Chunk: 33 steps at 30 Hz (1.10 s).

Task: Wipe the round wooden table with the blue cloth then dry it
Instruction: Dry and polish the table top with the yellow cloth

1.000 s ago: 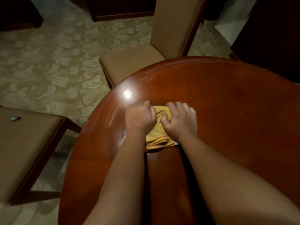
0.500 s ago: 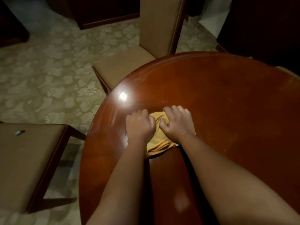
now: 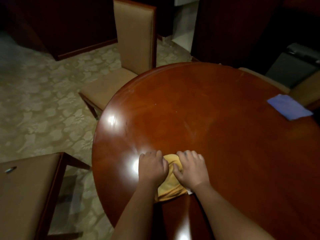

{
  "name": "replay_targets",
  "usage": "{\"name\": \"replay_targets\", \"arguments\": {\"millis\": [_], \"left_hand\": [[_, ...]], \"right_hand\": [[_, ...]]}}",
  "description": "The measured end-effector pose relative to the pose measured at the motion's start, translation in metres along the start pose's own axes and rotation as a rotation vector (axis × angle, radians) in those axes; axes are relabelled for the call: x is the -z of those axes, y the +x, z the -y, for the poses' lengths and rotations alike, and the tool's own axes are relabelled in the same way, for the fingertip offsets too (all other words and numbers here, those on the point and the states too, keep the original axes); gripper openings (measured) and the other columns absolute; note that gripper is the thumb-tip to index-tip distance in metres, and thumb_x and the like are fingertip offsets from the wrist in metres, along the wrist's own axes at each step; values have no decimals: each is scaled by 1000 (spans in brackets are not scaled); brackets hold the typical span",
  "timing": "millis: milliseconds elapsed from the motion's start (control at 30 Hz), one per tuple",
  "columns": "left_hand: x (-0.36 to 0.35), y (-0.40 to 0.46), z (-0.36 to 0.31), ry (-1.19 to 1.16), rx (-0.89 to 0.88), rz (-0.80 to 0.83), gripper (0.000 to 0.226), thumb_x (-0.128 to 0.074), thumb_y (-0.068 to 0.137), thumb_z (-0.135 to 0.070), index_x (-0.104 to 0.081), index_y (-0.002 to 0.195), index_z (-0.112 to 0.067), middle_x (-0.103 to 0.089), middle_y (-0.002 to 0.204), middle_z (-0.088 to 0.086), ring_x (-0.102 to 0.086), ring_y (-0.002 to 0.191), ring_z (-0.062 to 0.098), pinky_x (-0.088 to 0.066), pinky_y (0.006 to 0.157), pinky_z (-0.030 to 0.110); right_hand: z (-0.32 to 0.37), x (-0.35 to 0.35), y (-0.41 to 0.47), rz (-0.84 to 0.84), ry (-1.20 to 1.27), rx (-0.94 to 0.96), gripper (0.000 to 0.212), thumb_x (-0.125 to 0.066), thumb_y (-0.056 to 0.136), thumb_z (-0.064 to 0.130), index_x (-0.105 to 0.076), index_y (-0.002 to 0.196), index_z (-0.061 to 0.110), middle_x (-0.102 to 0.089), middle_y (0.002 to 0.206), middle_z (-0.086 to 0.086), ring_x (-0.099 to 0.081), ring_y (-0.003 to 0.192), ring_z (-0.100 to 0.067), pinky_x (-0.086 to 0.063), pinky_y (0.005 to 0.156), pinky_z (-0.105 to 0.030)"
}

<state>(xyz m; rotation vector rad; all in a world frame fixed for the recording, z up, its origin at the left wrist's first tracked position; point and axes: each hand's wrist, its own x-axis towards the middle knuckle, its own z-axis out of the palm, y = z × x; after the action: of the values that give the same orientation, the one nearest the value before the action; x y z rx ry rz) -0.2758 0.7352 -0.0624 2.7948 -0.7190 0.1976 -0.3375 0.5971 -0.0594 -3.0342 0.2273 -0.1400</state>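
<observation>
The round wooden table (image 3: 216,122) is glossy red-brown and fills the right of the view. A yellow cloth (image 3: 170,186) lies bunched on its near left part. My left hand (image 3: 152,168) and my right hand (image 3: 190,168) sit side by side on top of that cloth, fingers curled down into it and pressing it to the wood. The blue cloth (image 3: 289,106) lies flat and folded at the table's far right edge, far from both hands.
A tan upholstered chair (image 3: 133,42) stands at the table's far left side. Another tan seat (image 3: 26,187) with a small object on it is at the lower left. A third chair (image 3: 304,87) and a dark bin (image 3: 294,66) are behind the blue cloth. Patterned carpet covers the floor.
Both hands have slid the yellow cloth back toward me along the table. The view has swung right, bringing the blue cloth into sight.
</observation>
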Motion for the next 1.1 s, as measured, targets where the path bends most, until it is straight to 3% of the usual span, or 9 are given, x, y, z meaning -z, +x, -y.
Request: {"name": "replay_targets", "arguments": {"millis": [233, 467, 833, 1100], "left_hand": [[-2, -13, -29, 7, -161, -13, 21, -40, 70, -29, -52, 61, -16, -52, 56, 3, -51, 51, 25, -40, 51, 30], [-21, 20, -32, 11, -214, -61, 22, -40, 72, -30, -52, 62, -15, -52, 57, 3, -51, 53, 27, -38, 53, 30], [-51, 153, -54, 15, -212, -109, 27, -38, 75, -27, -53, 60, -12, -51, 54, 4, -48, 48, 26, -31, 52, 27], [-82, 274, -70, 15, -165, -165, 27, -37, 74, -27, -51, 56, -11, -53, 53, 6, -49, 47, 28, -32, 50, 29]], "right_hand": [[-16, -1, -47, -84, -44, -121, 47, -38, 83, 49, -67, 101, 17, -62, 81, -2, -59, 74, -23, -48, 61, -36], [-27, -6, -27, -152, -5, -195, 43, -40, 82, 47, -66, 98, 16, -60, 80, -3, -58, 73, -26, -47, 63, -36], [-93, -10, 93, -179, 1, -236, 39, -37, 83, 45, -62, 91, 16, -58, 77, -4, -57, 73, -27, -45, 64, -35], [-157, -15, 209, -170, -4, -201, 42, -36, 85, 46, -63, 97, 17, -59, 82, -3, -57, 78, -25, -43, 68, -36]]}}
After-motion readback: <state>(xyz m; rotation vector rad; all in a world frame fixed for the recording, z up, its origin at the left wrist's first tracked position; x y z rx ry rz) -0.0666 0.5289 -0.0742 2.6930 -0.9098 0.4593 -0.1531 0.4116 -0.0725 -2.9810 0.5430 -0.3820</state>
